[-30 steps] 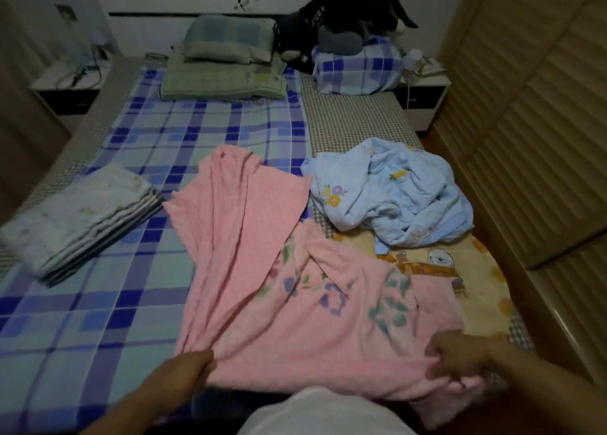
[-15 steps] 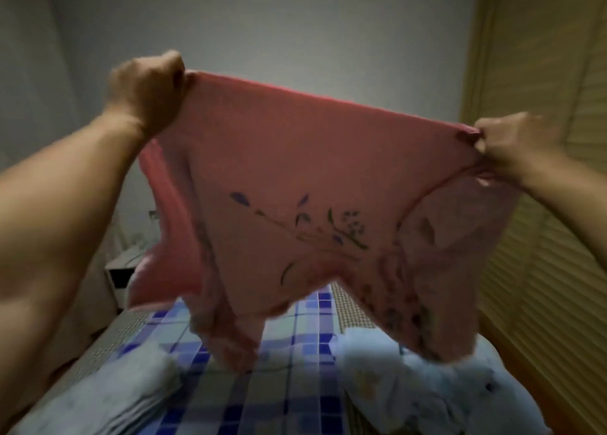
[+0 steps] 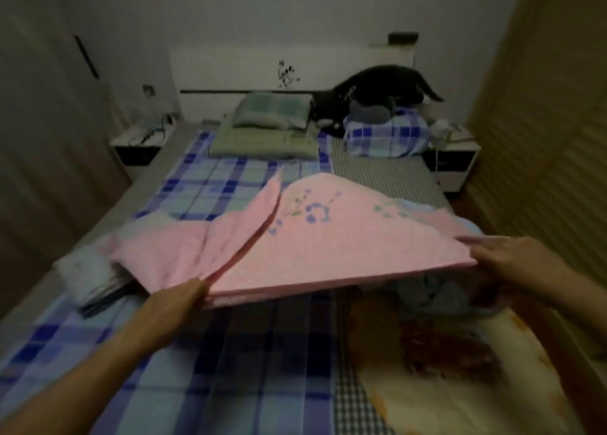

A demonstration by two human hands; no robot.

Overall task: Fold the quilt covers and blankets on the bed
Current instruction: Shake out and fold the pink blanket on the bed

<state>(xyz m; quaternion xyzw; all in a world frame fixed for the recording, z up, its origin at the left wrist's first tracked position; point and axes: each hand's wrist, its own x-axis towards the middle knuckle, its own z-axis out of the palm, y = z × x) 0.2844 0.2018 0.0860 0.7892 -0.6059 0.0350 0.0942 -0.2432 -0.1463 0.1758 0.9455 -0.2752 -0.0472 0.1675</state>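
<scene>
Pink blanket (image 3: 328, 237), held high in the air half a second ago, now billows low over the bed (image 3: 203, 185); the left hand (image 3: 179, 298) and right hand (image 3: 522, 264) each pinch a near corner. It lands unevenly, its left side rumpled over the folded white stack (image 3: 88, 277), its right over the blue cover (image 3: 437, 298), so smoothing likely precedes folding.

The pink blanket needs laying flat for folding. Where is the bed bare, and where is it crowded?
Bare plaid sheet lies near the foot, between both arms, and mid-bed below the green pillows. Crowded: the folded white stack at the left edge and the crumpled blue cover under the pink blanket, by the right hand.
</scene>
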